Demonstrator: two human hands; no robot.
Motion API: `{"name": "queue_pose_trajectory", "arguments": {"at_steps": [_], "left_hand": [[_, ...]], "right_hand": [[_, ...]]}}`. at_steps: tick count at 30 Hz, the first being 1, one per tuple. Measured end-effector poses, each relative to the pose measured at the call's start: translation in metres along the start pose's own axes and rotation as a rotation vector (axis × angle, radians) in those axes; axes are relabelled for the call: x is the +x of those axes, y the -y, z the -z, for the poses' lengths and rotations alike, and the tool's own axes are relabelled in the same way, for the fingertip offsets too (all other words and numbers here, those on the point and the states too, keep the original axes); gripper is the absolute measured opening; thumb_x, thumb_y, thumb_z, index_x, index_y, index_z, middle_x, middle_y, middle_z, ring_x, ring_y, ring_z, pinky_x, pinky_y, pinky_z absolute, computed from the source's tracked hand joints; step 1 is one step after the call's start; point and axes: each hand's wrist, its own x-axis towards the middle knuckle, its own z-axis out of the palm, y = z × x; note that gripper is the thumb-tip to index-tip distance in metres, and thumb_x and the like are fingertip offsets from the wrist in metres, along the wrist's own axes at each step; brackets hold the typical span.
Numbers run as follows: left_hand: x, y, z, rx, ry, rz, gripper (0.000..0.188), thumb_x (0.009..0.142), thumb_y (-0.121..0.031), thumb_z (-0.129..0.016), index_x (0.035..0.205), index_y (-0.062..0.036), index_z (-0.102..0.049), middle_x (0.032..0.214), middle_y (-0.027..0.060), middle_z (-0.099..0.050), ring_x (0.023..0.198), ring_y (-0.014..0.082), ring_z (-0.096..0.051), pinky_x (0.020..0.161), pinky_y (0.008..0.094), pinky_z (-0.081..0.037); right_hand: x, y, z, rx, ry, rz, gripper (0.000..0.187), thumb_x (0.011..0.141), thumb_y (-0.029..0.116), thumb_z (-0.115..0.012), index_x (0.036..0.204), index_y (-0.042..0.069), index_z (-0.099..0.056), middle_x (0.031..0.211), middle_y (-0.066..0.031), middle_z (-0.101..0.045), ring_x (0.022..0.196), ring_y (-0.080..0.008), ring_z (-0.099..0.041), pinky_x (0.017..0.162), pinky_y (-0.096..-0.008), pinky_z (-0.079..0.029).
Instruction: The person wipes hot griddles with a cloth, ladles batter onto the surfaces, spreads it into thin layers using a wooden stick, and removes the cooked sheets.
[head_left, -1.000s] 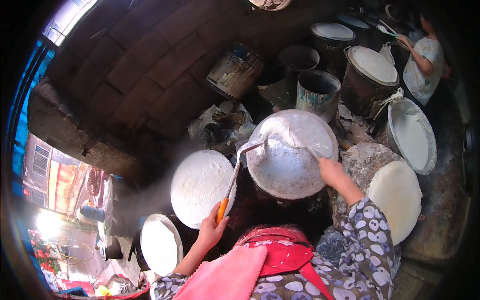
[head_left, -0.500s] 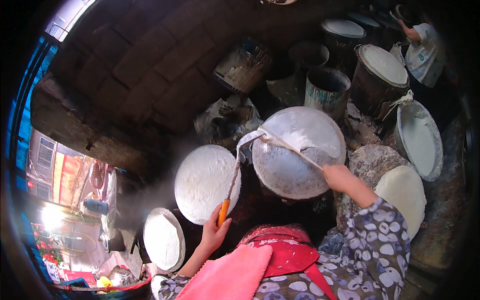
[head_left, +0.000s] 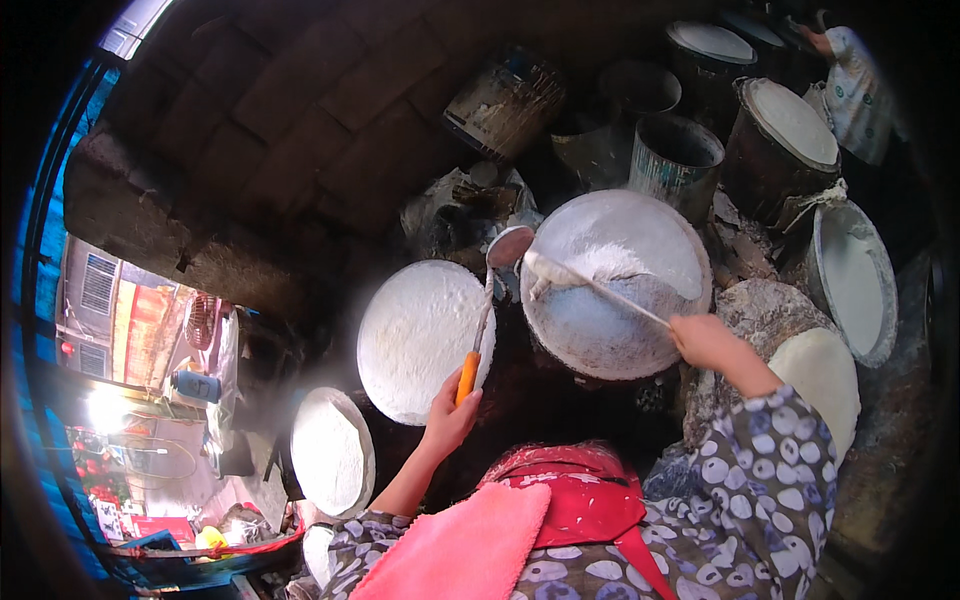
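Note:
My left hand is closed round the orange handle of a long ladle. The ladle's round head hangs between two wide round pans, close to the rim of the right-hand one. My right hand grips a thin pale stick slanting over the right-hand pan. Soft white dough-like stuff clings round the stick's far end. A white layer coats the upper part of that pan, and its lower part looks greyish. White batter-like stuff fills the left-hand pan.
Another round white pan stands at the lower left. On the right are a pale round slab and a tilted basin of white stuff. Dark drums and buckets line the back. Another person is at the far upper right.
The white stuff that stretched from the ladle to the stick now hangs on the stick alone, over the right-hand pan's edge. The ladle's round head shows bare, turned upward.

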Motion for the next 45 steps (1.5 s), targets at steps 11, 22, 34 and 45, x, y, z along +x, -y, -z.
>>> {"name": "queue_pose_trajectory", "arguments": {"at_steps": [11,22,34,45], "left_hand": [[-0.042,0.046,0.023,0.409,0.278,-0.158,0.059,0.094,-0.021,-0.060,0.144,-0.0068,-0.034,0.092,0.0136,-0.061,0.082,0.0137,-0.056,0.079,0.0282,-0.045],[-0.011,0.016,0.053,-0.042,0.284,-0.101,0.054,0.096,-0.016,-0.055,0.144,-0.0086,-0.033,0.072,0.0015,-0.052,0.054,0.0097,-0.051,0.051,0.0215,-0.041],[-0.011,-0.006,0.075,-0.215,0.405,0.104,0.040,0.099,-0.035,-0.047,0.131,-0.0121,-0.041,0.070,0.0012,-0.044,0.039,0.0090,-0.038,0.033,0.0220,-0.028],[-0.005,-0.011,0.062,-0.218,0.420,0.149,0.041,0.099,-0.039,-0.046,0.125,-0.0081,-0.044,0.070,0.0015,-0.043,0.045,0.0096,-0.041,0.036,0.0213,-0.030]], "right_hand": [[-0.232,0.048,-0.090,0.106,-0.184,-0.398,0.022,0.092,0.028,-0.054,0.090,0.006,-0.057,0.073,-0.0216,-0.060,0.071,-0.0445,-0.059,0.063,-0.0530,-0.045],[-0.036,0.238,-0.185,0.576,-0.430,-0.412,0.022,0.095,0.022,-0.050,0.098,0.004,-0.063,0.084,-0.0253,-0.062,0.081,-0.0455,-0.060,0.064,-0.0492,-0.048],[-0.076,0.248,-0.195,0.485,-0.595,-0.471,0.019,0.094,0.022,-0.049,0.090,0.005,-0.057,0.074,-0.0242,-0.061,0.073,-0.0450,-0.061,0.062,-0.0542,-0.046],[-0.107,0.216,-0.191,0.402,-0.515,-0.413,0.020,0.093,0.022,-0.050,0.085,0.005,-0.056,0.073,-0.0240,-0.061,0.072,-0.0459,-0.060,0.061,-0.0557,-0.046]]}}
